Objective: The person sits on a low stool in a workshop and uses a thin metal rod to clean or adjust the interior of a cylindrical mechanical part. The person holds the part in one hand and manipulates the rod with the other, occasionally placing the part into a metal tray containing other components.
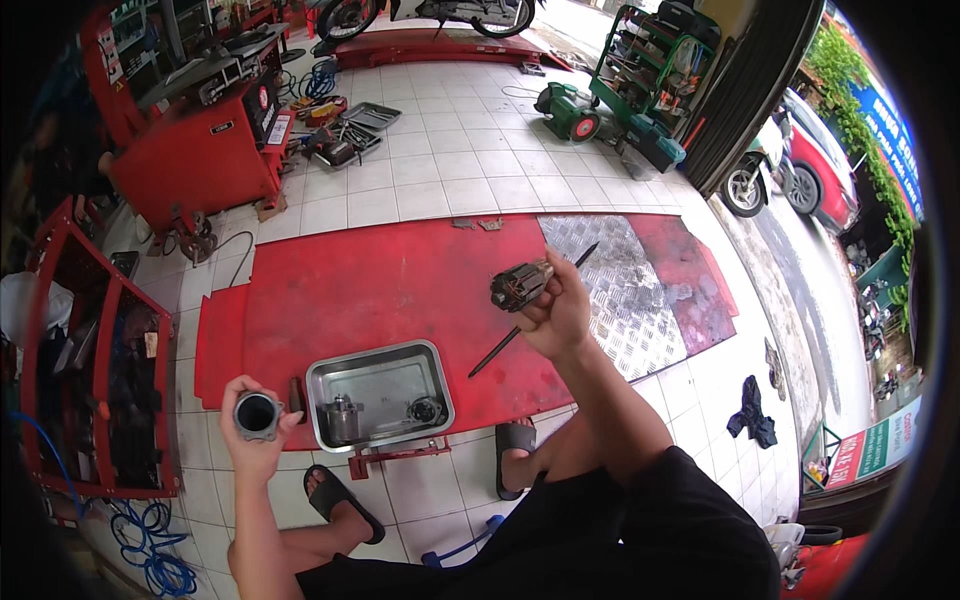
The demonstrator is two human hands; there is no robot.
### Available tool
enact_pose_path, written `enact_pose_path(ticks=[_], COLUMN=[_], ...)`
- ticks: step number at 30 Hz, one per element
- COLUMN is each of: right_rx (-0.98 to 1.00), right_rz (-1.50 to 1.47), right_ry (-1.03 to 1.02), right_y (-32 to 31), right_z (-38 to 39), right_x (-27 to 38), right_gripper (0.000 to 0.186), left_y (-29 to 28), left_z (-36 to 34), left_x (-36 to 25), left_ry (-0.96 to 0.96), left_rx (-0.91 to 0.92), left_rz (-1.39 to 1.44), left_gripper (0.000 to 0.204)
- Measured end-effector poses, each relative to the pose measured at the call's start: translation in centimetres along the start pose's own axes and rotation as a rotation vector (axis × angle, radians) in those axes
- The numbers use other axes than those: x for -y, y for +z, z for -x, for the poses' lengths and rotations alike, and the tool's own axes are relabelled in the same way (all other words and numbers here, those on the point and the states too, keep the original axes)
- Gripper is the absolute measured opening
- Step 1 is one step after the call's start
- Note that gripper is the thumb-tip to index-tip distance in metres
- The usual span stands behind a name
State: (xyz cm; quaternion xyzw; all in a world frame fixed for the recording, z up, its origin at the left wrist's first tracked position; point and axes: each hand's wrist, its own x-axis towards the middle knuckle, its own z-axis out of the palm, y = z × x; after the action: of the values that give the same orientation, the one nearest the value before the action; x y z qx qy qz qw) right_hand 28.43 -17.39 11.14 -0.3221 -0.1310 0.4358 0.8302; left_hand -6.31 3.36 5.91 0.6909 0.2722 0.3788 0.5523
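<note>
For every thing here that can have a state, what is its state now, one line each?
Left hand, closed around the hollow cylinder
Hollow cylinder, mouth open toward the camera
Right hand, gripping the dark cylindrical part
Dark cylindrical part, held clear of the metal tray
Metal tray, open, metal parts inside
Black cloth, crumpled
Blue hose at lower left, loosely coiled
Motorcycle, upright

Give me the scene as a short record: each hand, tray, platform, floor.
Left hand: gripping a grey tube, open end up
Right hand: holding a dark cylindrical part over the platform
Tray: metal, at the platform's near edge; a metal housing left, a round part right
Platform: red, with a patterned metal plate; a dark rod seemingly lies across it
Floor: white tiles; black cloth-like item right, blue hose left
</note>
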Motion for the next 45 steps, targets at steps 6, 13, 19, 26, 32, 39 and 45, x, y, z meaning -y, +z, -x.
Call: enact_pose_path(ticks=[6,13,19,26,32,39,45], right_rx=[0.037,-0.013,-0.109,0.092,-0.168,-0.463,-0.785], right_rz=[-0.176,0.072,0.802,1.873,1.796,1.533,0.973], right_ry=[0.193,0.112,-0.249,-0.228,0.139,0.397,0.554], right_y=[-0.7,-1.3,-1.0,-3.1,-6.9,-10.9,-15.0], right_z=[-1.1,-2.4,-4.0,-4.6,-6.2,-7.0,-9.6], right_x=[-2.1,-3.3,-6.3,-11.1,-18.2,-25.6,-29.2], right_gripper=[0.052,0.048,0.041,0.037,0.041,0.045,0.044], left_y=[2.3,3.8,2.9,3.0,2.9,2.6,2.5], left_z=[0.1,-0.2,-0.2,0.3,0.3,0.0,-0.7], left_x=[-0.2,-2.0,-3.1,-3.2,-2.6,-2.5,-2.2], left_ry=[-0.049,-0.086,0.299,0.266,0.170,0.091,0.106], left_rx=[0.160,0.172,0.105,0.088,0.086,0.074,0.076], left_rz=[0.343,0.399,-0.236,-0.026,0.120,0.186,0.190], left_gripper=[0.055,0.054,0.065,0.062,0.060,0.059,0.059])
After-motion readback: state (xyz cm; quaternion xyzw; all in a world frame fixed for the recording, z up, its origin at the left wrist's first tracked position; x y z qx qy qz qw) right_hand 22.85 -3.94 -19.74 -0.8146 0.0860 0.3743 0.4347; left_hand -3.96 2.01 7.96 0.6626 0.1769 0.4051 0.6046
